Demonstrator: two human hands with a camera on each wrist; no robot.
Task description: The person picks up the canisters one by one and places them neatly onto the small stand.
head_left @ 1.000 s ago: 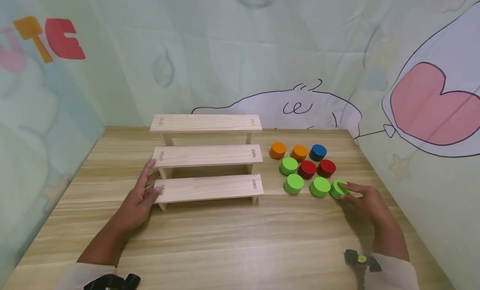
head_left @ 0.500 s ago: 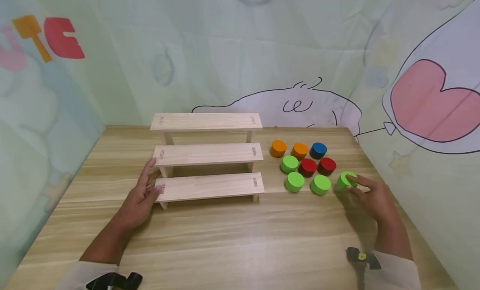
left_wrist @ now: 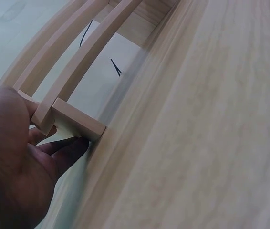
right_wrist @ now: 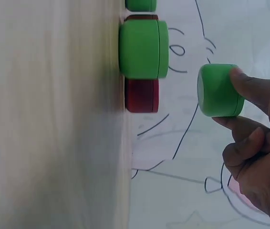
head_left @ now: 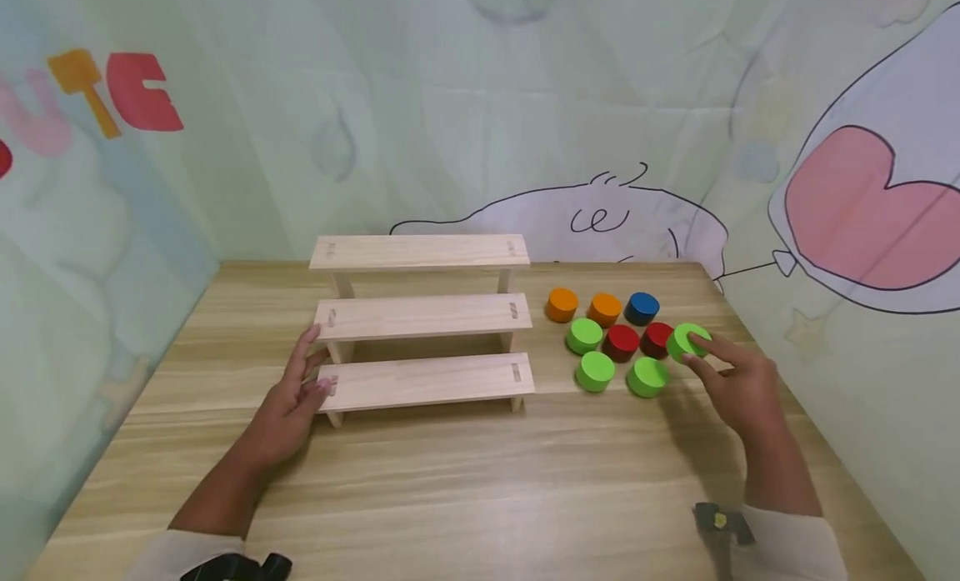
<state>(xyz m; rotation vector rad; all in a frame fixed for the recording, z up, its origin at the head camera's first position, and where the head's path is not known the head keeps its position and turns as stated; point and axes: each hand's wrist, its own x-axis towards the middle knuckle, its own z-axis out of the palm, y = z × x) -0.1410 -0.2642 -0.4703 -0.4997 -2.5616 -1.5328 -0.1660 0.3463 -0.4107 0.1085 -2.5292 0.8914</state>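
A three-tier wooden step rack [head_left: 427,314] stands left of centre on the table. My left hand [head_left: 288,406] holds its left end, the thumb on the lowest step and the fingers along the side. In the left wrist view, the fingers reach behind the rack's end leg [left_wrist: 77,119]. My right hand [head_left: 742,385] pinches a green round block [head_left: 686,342] between thumb and fingers. The right wrist view shows this green block [right_wrist: 219,90] raised off the table, apart from the other blocks. In the head view it overlaps the right-hand red block [head_left: 656,339].
Right of the rack sit several more round blocks: an orange one [head_left: 562,305], another orange one [head_left: 604,309], a blue one [head_left: 642,308], a second red one [head_left: 621,343] and several green ones [head_left: 596,371]. A printed cloth backdrop [head_left: 450,131] rises behind the wooden table [head_left: 480,498].
My right hand has lifted the green block from the right end of the front row, first rightward, then up and back toward the red block. The left hand stays on the rack.
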